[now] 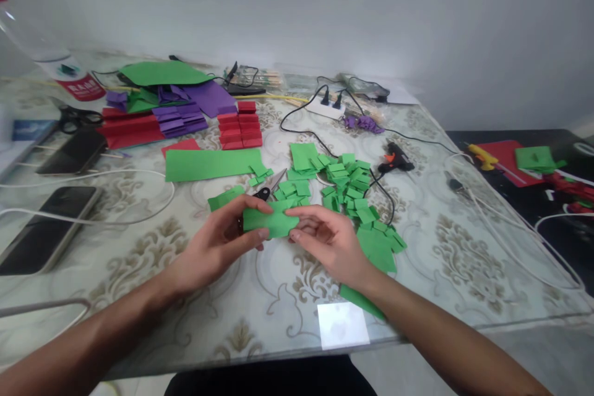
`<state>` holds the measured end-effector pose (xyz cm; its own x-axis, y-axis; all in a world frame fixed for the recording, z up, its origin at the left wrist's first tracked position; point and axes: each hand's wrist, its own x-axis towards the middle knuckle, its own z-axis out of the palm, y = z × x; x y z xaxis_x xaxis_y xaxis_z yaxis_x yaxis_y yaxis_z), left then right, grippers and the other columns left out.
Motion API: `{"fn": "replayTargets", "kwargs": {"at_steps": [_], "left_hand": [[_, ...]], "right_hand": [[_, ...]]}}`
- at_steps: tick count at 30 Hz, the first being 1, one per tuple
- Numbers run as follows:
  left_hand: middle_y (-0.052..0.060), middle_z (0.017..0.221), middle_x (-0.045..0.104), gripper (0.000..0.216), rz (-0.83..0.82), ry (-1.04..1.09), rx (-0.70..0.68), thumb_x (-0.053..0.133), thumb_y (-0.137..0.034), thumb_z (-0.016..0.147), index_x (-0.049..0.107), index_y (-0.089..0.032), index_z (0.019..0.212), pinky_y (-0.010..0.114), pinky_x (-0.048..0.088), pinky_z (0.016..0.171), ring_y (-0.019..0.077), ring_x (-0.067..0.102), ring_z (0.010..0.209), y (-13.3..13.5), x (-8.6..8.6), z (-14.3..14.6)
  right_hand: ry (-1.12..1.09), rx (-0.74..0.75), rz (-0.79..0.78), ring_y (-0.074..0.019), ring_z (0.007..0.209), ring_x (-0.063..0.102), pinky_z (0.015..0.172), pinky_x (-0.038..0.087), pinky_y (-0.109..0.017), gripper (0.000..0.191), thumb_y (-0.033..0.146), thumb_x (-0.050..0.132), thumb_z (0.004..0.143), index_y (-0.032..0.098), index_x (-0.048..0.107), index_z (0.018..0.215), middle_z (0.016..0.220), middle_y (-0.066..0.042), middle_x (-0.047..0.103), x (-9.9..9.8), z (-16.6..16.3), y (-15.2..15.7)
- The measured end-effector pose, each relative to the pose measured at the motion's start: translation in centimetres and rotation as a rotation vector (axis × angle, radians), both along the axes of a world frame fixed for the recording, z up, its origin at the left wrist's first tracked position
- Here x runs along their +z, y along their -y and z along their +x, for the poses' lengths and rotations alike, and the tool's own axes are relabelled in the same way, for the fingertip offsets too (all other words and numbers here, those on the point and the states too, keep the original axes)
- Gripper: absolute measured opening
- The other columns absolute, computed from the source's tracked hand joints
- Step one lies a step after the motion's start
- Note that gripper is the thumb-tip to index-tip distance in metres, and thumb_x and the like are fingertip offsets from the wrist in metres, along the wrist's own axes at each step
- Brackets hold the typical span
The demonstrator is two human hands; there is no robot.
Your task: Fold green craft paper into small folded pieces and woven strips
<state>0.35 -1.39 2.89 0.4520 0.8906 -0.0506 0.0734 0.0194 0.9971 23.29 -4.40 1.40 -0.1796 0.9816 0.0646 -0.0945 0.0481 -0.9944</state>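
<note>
A small green strip of paper (268,223) is held up between my two hands, above the patterned tabletop. My left hand (227,235) pinches its left end between thumb and fingers. At the other end, the thumb and fingers of my right hand (329,235) grip the paper. Just behind it lie scissors (273,185) with the blades pointing away to the right; their handles are partly hidden. Many small folded green paper pieces (348,185) are heaped beyond my right hand. A long green paper strip (211,164) lies flat behind my left hand.
A black glue gun (395,158) and a white power strip (325,106) with cords stand to the back right. Red folded paper (240,127) and purple folded paper (180,119) lie at the back. Two phones, including a nearer phone (49,229), and a bottle (69,71) are at the left.
</note>
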Motion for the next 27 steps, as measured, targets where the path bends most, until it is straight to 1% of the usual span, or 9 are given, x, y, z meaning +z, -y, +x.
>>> {"fn": "replayTargets", "kwargs": {"at_steps": [4,8,12,16,20,27], "left_hand": [[0.001,0.103,0.063,0.030,-0.043,0.006,-0.008,0.079,-0.032,0.091,0.065,-0.026,0.117,0.028,0.055,0.071,0.0153,0.065,0.080,0.04,-0.16,-0.24],[0.001,0.101,0.060,0.036,-0.046,-0.018,-0.012,0.080,-0.035,0.091,0.063,-0.027,0.122,0.027,0.051,0.067,0.0160,0.061,0.080,0.07,-0.49,-0.44],[0.003,0.109,0.060,0.039,-0.040,-0.026,-0.032,0.080,-0.034,0.091,0.062,-0.029,0.125,0.026,0.049,0.066,0.0165,0.058,0.082,0.11,-0.65,-0.46],[0.004,0.113,0.060,0.039,-0.020,-0.027,-0.034,0.081,-0.034,0.090,0.063,-0.029,0.125,0.025,0.048,0.065,0.0167,0.056,0.082,0.05,-0.68,-0.41],[0.003,0.113,0.059,0.038,-0.011,-0.011,-0.034,0.080,-0.032,0.090,0.063,-0.029,0.124,0.025,0.048,0.065,0.0156,0.055,0.081,0.02,-0.73,-0.43],[0.003,0.107,0.059,0.040,0.018,-0.059,-0.032,0.080,-0.032,0.090,0.061,-0.028,0.125,0.023,0.045,0.060,0.0139,0.051,0.074,0.02,-0.83,-0.32]], "right_hand": [[-0.074,0.027,0.000,-0.0153,0.083,0.072,0.079,0.061,-0.029,0.027,0.026,0.080,0.090,0.025,0.076,0.117,0.087,-0.002,0.075,-0.08,0.00,0.01],[-0.065,0.017,-0.017,-0.0165,0.082,0.073,0.078,0.062,-0.031,0.024,0.030,0.079,0.091,0.024,0.076,0.114,0.086,-0.003,0.075,-0.02,-0.02,-0.02],[-0.049,0.001,-0.038,-0.0172,0.079,0.073,0.079,0.063,-0.033,0.022,0.032,0.080,0.089,0.023,0.077,0.109,0.083,-0.002,0.073,0.21,0.03,-0.10],[-0.059,0.001,-0.057,-0.0163,0.076,0.073,0.078,0.062,-0.032,0.020,0.031,0.078,0.090,0.024,0.077,0.109,0.082,-0.001,0.073,0.43,0.04,-0.07],[-0.029,-0.020,-0.041,-0.0170,0.078,0.073,0.078,0.063,-0.033,0.020,0.032,0.079,0.090,0.024,0.077,0.108,0.083,-0.002,0.074,0.34,-0.09,-0.01],[-0.016,-0.022,-0.031,-0.0170,0.078,0.073,0.077,0.063,-0.033,0.019,0.032,0.078,0.090,0.024,0.077,0.108,0.082,-0.002,0.074,0.29,-0.09,0.06]]}}
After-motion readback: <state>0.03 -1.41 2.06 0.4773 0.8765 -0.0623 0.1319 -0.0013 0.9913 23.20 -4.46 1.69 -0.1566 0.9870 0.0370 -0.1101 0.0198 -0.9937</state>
